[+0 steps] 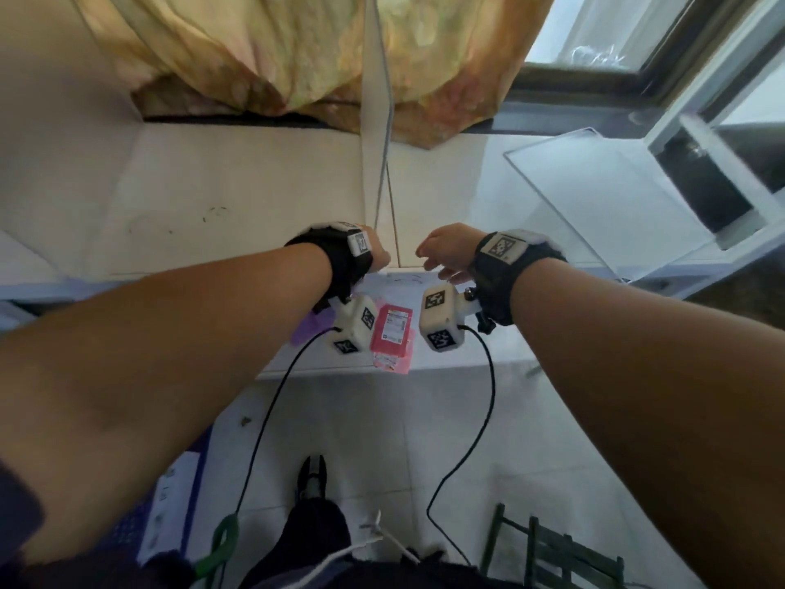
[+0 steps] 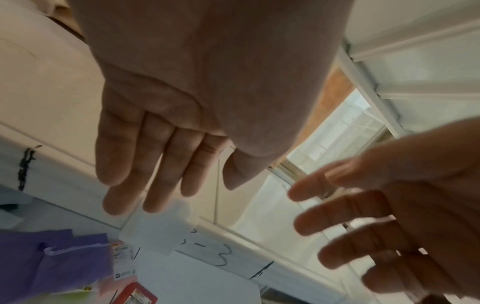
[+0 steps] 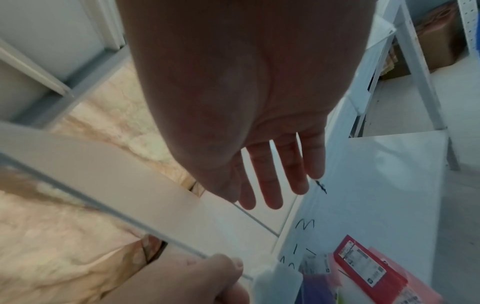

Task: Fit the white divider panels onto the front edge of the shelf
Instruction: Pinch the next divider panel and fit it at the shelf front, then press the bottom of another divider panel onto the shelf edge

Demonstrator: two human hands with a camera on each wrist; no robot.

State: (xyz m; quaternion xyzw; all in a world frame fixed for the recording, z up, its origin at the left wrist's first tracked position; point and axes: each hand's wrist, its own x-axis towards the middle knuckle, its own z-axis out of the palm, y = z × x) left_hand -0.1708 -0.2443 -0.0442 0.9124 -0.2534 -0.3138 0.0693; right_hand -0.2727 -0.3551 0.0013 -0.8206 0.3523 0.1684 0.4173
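Both hands were up at the front edge of the shelf (image 1: pixel 238 193), centre of the head view. Left hand (image 1: pixel 374 252): fingers (image 2: pixel 124 164) straight and relaxed in the left wrist view, grip apart, holding nothing. Right hand (image 1: pixel 450 248): fingers (image 3: pixel 270 181) also straight and spread, grip apart, nothing in it. The two hands sat close together with a small gap between them.

White divider panel (image 1: pixel 376 121) stood upright on the shelf, running from top centre of the head view down to the front edge, ending right between the hands. In the right wrist view the same panel crossed the lower left of the frame with the left thumb just beside its near end; contact could not be confirmed.

A clear panel (image 1: pixel 594 197) lay tilted at the right of the head view. Below the hands, on a lower white shelf board (image 1: pixel 458 354) with handwritten marks, lay a red packet (image 1: pixel 393 329) and a purple pouch (image 2: pixel 52 263). Yellowish cloth (image 1: pixel 255 48) hung at the top of the frame
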